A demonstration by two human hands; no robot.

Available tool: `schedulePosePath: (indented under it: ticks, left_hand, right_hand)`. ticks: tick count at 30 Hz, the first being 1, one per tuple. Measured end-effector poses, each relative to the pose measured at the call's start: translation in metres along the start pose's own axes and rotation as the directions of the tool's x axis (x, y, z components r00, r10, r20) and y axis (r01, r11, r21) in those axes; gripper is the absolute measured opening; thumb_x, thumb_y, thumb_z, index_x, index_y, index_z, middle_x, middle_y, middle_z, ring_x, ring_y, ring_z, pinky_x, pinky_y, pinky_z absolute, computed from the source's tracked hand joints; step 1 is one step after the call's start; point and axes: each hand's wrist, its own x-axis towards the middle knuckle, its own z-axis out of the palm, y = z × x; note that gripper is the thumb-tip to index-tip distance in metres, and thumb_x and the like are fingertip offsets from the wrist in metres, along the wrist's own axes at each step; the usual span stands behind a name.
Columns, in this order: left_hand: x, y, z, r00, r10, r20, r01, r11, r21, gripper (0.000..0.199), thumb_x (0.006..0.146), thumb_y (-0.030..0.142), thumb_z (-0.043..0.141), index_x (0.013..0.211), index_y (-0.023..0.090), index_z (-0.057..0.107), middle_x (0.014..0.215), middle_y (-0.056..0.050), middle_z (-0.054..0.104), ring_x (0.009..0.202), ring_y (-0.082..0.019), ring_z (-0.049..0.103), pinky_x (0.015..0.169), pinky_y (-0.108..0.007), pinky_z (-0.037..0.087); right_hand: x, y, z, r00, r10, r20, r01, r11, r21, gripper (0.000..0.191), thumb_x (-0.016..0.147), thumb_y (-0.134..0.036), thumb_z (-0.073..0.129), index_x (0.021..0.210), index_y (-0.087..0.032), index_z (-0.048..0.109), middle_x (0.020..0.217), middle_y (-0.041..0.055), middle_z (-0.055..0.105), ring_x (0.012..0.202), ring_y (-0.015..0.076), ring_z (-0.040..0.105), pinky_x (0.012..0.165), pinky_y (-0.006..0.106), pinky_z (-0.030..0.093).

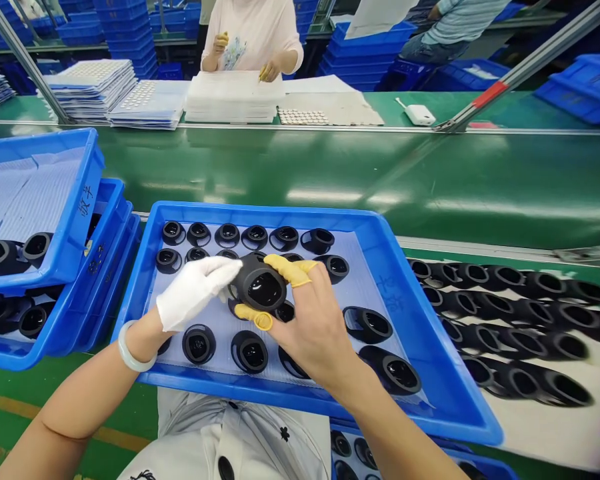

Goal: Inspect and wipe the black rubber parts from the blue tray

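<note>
Between my two hands is a black rounded housing with a glossy dark round window (266,288), lifted over a blue tray (260,215). My right hand (307,310), with yellow finger cots on thumb and fingertips, grips its right side. On its left, my left hand (195,290) in a white glove pinches the edge with the fingertips. Rows of similar black housings (250,351) stand on the tray's pale lining, partly hidden behind my hands and the held piece.
Stacked blue trays (75,267) with black housings rise at the left. On the right, more housings (525,327) stand in rows on a white sheet. Beyond the green conveyor belt (330,173), a person (255,40) works beside paper stacks (233,97). A slanted metal post (530,63) stands at the right.
</note>
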Motion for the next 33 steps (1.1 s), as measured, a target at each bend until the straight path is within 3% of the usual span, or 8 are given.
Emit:
schedulePosePath:
  ticks: [5, 11, 14, 17, 20, 24, 28, 33]
  left_hand:
    - [0.0, -0.006, 0.006, 0.993, -0.032, 0.113, 0.052, 0.983, -0.176, 0.024, 0.081, 0.036, 0.058, 0.063, 0.02, 0.061, 0.06, -0.001, 0.058, 0.056, -0.015, 0.053, 0.057, -0.025, 0.043]
    - [0.0, -0.009, 0.004, 0.999, 0.041, -0.035, -0.043, 0.996, -0.078, 0.019, 0.078, 0.035, 0.063, 0.067, 0.02, 0.062, 0.068, -0.001, 0.06, 0.064, -0.015, 0.054, 0.062, -0.025, 0.045]
    - [-0.001, -0.009, 0.001, 0.995, 0.074, -0.068, -0.076, 0.997, -0.024, 0.018, 0.078, 0.035, 0.062, 0.068, 0.02, 0.063, 0.072, -0.003, 0.06, 0.068, -0.017, 0.054, 0.065, -0.026, 0.046]
    - [-0.002, -0.011, -0.001, 0.997, 0.064, -0.031, -0.066, 0.996, -0.052, 0.019, 0.078, 0.038, 0.062, 0.069, 0.021, 0.065, 0.073, -0.004, 0.059, 0.069, -0.017, 0.054, 0.067, -0.027, 0.047]
    - [-0.003, -0.012, 0.001, 0.999, -0.006, 0.054, 0.017, 0.98, -0.199, 0.023, 0.075, 0.041, 0.066, 0.066, 0.02, 0.066, 0.072, -0.004, 0.06, 0.067, -0.016, 0.054, 0.066, -0.026, 0.047]
    - [-0.001, -0.012, 0.007, 0.923, -0.302, 0.24, 0.38, 0.817, -0.433, 0.024, 0.073, 0.041, 0.07, 0.067, 0.018, 0.064, 0.061, -0.001, 0.057, 0.053, -0.012, 0.051, 0.051, -0.024, 0.045]
    - [0.004, -0.014, 0.007, 0.823, -0.443, 0.355, 0.568, 0.618, -0.543, 0.028, 0.076, 0.042, 0.068, 0.068, 0.016, 0.062, 0.054, 0.0, 0.054, 0.045, -0.009, 0.051, 0.039, -0.018, 0.037]
    - [0.007, -0.017, 0.001, 0.87, -0.274, 0.411, 0.483, 0.642, -0.596, 0.021, 0.08, 0.034, 0.065, 0.084, 0.014, 0.067, 0.068, -0.003, 0.063, 0.047, -0.009, 0.056, 0.043, -0.019, 0.044]
  right_hand:
    - [-0.005, -0.002, 0.0, 0.999, 0.003, -0.053, -0.004, 1.0, -0.014, 0.061, 0.084, -0.039, 0.064, 0.134, -0.016, 0.037, 0.097, 0.0128, 0.05, 0.087, 0.0266, 0.048, 0.072, 0.043, 0.048]
    - [-0.014, 0.0, -0.002, 0.996, 0.061, -0.066, -0.05, 0.986, 0.159, 0.061, 0.084, -0.044, 0.063, 0.136, -0.022, 0.04, 0.113, 0.0139, 0.05, 0.105, 0.0292, 0.051, 0.085, 0.047, 0.049]
    - [-0.016, 0.002, -0.007, 0.964, 0.263, -0.04, -0.235, 0.911, 0.34, 0.053, 0.085, -0.045, 0.062, 0.13, -0.022, 0.047, 0.11, 0.0115, 0.054, 0.097, 0.0247, 0.055, 0.085, 0.044, 0.05]
    - [-0.013, 0.002, -0.012, 0.861, 0.452, 0.235, -0.499, 0.655, 0.568, 0.049, 0.084, -0.048, 0.061, 0.125, -0.022, 0.053, 0.097, 0.007, 0.06, 0.084, 0.0196, 0.058, 0.079, 0.038, 0.052]
    - [-0.007, -0.003, -0.015, 0.729, 0.422, 0.54, -0.671, 0.279, 0.687, 0.041, 0.077, -0.049, 0.069, 0.106, -0.022, 0.062, 0.082, 0.003, 0.062, 0.073, 0.0172, 0.059, 0.068, 0.032, 0.053]
    - [-0.001, -0.012, -0.011, 0.606, 0.388, 0.695, -0.71, -0.129, 0.692, 0.026, 0.08, -0.044, 0.066, 0.074, -0.019, 0.059, 0.065, -0.0006, 0.058, 0.053, 0.0139, 0.058, 0.05, 0.027, 0.051]
    - [-0.003, -0.013, 0.003, 0.517, 0.385, 0.765, -0.679, -0.359, 0.64, 0.022, 0.078, -0.033, 0.064, 0.065, -0.016, 0.058, 0.054, 0.0003, 0.057, 0.043, 0.0116, 0.054, 0.045, 0.023, 0.045]
    - [-0.009, -0.013, 0.021, 0.449, 0.397, 0.801, -0.63, -0.495, 0.599, 0.021, 0.07, -0.025, 0.064, 0.053, -0.015, 0.056, 0.044, -0.003, 0.049, 0.034, 0.0048, 0.037, 0.039, 0.019, 0.034]
